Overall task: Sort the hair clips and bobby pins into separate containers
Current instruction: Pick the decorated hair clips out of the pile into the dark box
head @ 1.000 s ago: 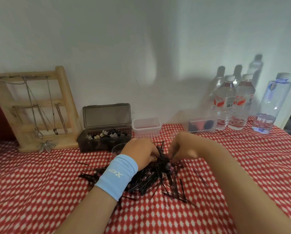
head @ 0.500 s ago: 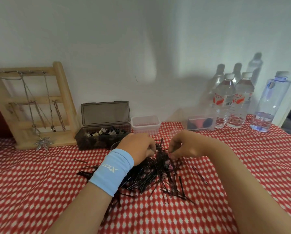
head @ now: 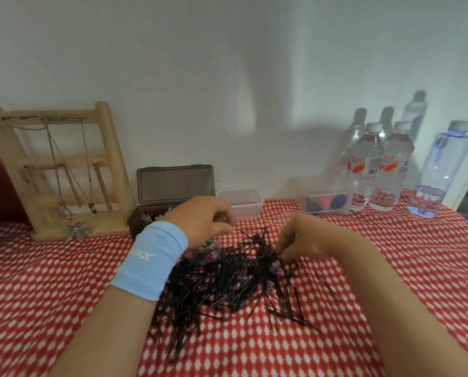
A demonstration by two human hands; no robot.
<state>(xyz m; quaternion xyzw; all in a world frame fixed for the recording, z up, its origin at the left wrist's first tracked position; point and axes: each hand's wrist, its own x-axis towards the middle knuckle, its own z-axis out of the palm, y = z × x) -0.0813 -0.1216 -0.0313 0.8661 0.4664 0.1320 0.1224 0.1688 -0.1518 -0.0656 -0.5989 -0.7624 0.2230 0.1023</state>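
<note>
So the bobby pins (head: 235, 284) are one big black heap in the middle of the counter (head: 50, 281), on the red-and-white checked cloth, with a few strays off at 4 o'clock. The right hand (head: 303, 238) is at the heap's 2 o'clock edge, fingers curled with the tips down in the pins; can't tell if it's actually got one. The left hand (head: 205, 217), in a light blue wristband (head: 151, 261), hangs over a small clear cup (head: 209, 250) of colourful hair clips (head: 206, 244) at 11 o'clock, fingertips bunched against the thumb; can't see anything in them. Further back there's an open dark box (head: 173, 186), a clear tub (head: 241, 204) at 12, water bottles (head: 379, 170) at 2 and a wooden jewellery stand (head: 64, 172) at 10.
</note>
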